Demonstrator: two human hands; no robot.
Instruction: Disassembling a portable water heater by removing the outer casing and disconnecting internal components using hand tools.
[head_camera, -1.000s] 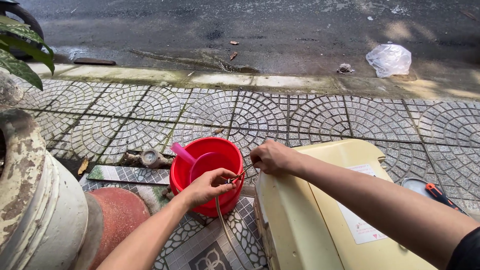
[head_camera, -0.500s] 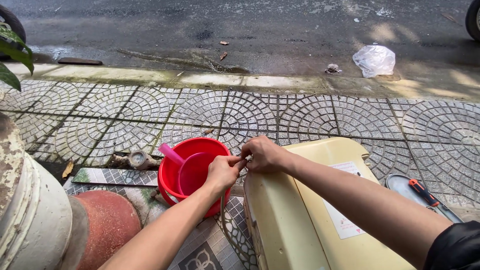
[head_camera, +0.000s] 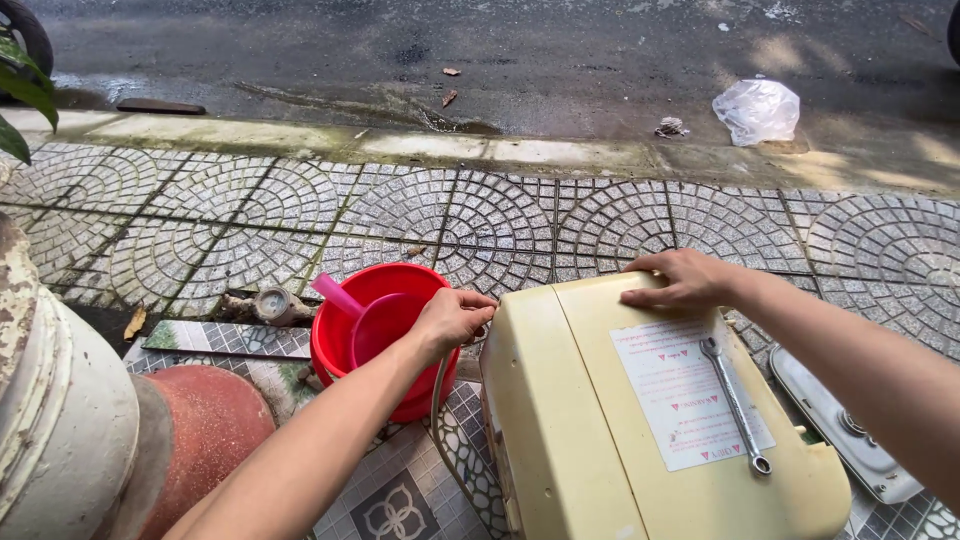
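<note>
Left hand (head_camera: 452, 318) clenched on a hose (head_camera: 436, 400), its end hidden; right hand (head_camera: 680, 280) flat, ungripping.

1. Left hand (head_camera: 452, 318) bare: no glove, ring or watch visible.
2. Right hand (head_camera: 682, 282) likewise bare.
3. Both forearms uncovered up from the wrists; no sleeve visible on either arm.

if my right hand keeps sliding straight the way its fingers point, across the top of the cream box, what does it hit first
Probably nothing on the cream plastic casing. The right hand points left along its far edge. Past the corner, the left hand by the round red plastic bucket looks nearest, though depth is unclear.
</note>
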